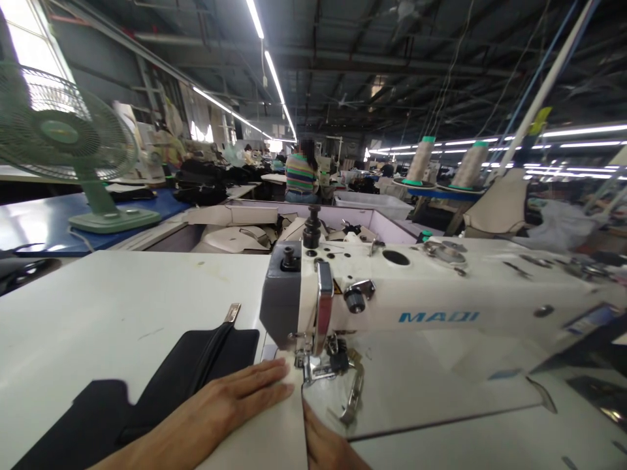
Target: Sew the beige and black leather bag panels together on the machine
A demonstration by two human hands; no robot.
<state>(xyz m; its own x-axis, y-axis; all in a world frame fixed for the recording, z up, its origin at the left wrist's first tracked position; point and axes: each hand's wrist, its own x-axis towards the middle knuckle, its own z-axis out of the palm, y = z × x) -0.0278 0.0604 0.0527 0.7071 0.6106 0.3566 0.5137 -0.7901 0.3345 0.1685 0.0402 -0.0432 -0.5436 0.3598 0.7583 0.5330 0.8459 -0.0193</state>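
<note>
My left hand lies flat on a cream panel, fingers stretched toward the needle area of a white sewing machine. The far end of the panel reaches the presser foot. At the panel's dark right edge is my right hand; its fingertips are hidden behind that edge, so its grip is unclear. Left of my left hand, a black piece with a zipper-like strip and a metal end tab rests on the white table. A metal guide attachment sits right of the foot.
Behind the machine stands a bin holding cream and black pieces. A green fan is on a blue surface at left. Thread cones stand at back right. Another person is farther off, facing away.
</note>
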